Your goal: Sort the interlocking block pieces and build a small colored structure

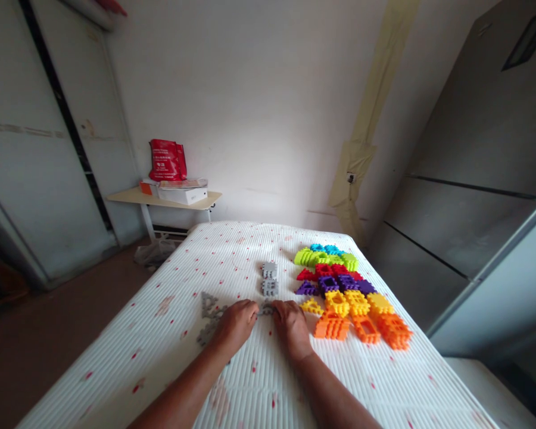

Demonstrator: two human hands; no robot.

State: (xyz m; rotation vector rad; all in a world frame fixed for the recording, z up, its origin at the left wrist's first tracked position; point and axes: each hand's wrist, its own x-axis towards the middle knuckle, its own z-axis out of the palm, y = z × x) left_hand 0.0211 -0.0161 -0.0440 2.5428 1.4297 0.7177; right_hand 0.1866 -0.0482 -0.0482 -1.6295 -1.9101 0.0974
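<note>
Between my two hands lies a grey interlocking building block [267, 308], partly covered by the fingers. My left hand [237, 322] is closed with its fingertips at the block's left side. On the right side, the curled fingers of my right hand [292, 325] grip it. Just beyond are two small stacks of grey blocks, a farther stack [270, 270] and a nearer stack [270, 288]. Loose grey pieces [208, 305] lie left of my left hand, some hidden behind it and the forearm.
Colour-sorted blocks stand in rows at the right: orange blocks [332, 326], yellow blocks [357, 302], purple blocks [328, 285], red blocks [324, 271], green blocks [317, 257] and blue blocks [324, 247]. They rest on a quilted bed [161, 357]. A side table [174, 201] holds a red bag [165, 159].
</note>
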